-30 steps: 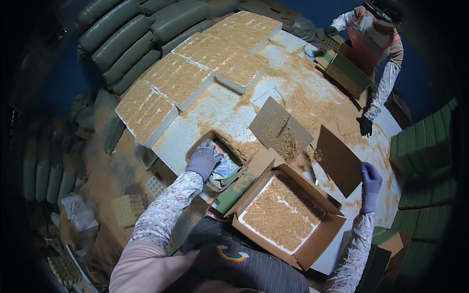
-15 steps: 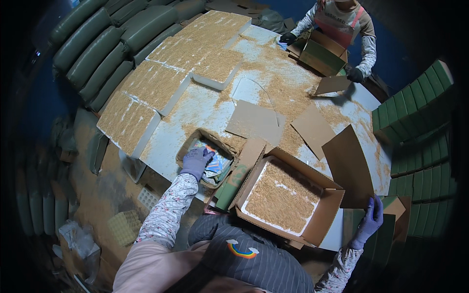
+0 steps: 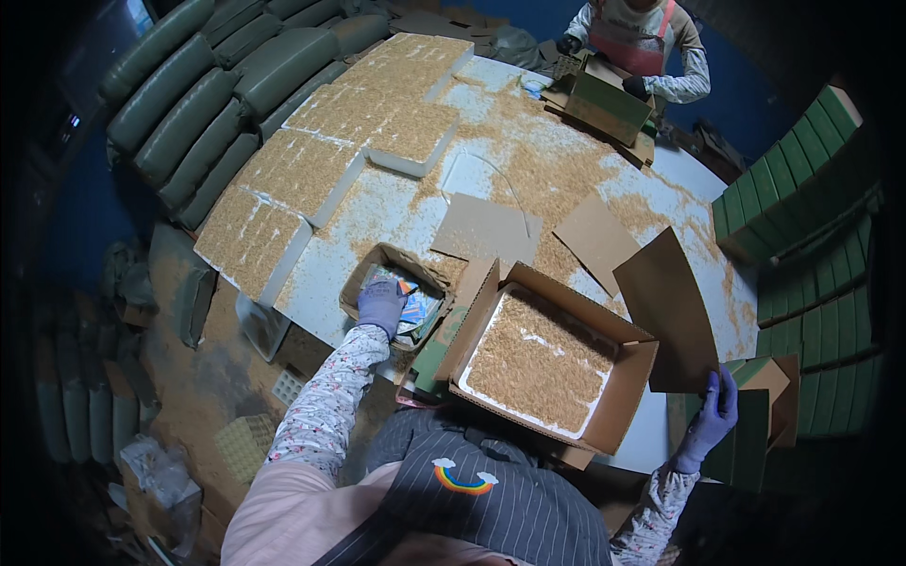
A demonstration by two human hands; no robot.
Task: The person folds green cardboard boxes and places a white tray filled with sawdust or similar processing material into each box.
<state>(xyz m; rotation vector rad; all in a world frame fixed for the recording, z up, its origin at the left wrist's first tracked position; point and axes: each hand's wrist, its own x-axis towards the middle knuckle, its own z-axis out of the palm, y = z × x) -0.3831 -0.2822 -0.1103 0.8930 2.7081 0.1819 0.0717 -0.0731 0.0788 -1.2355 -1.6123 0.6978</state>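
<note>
My left hand, in a purple glove, reaches into a small open carton with its fingers curled at the colourful printed leaflets. The fingertips are partly hidden. My right hand, gloved alike, pinches the lower right corner of a brown cardboard sheet, which stands tilted above the table. Between my hands sits an open cardboard box with its flaps up. Inside it a white tray is filled with light brown shavings.
White trays covered with shavings line the left of the white table. Loose cardboard sheets lie mid-table. A co-worker handles a green box opposite. Green boxes are stacked right; green bags left.
My left hand has shifted slightly within the carton of leaflets. My right hand still holds the cardboard sheet. The co-worker's hand has moved from a loose cardboard piece to the green box.
</note>
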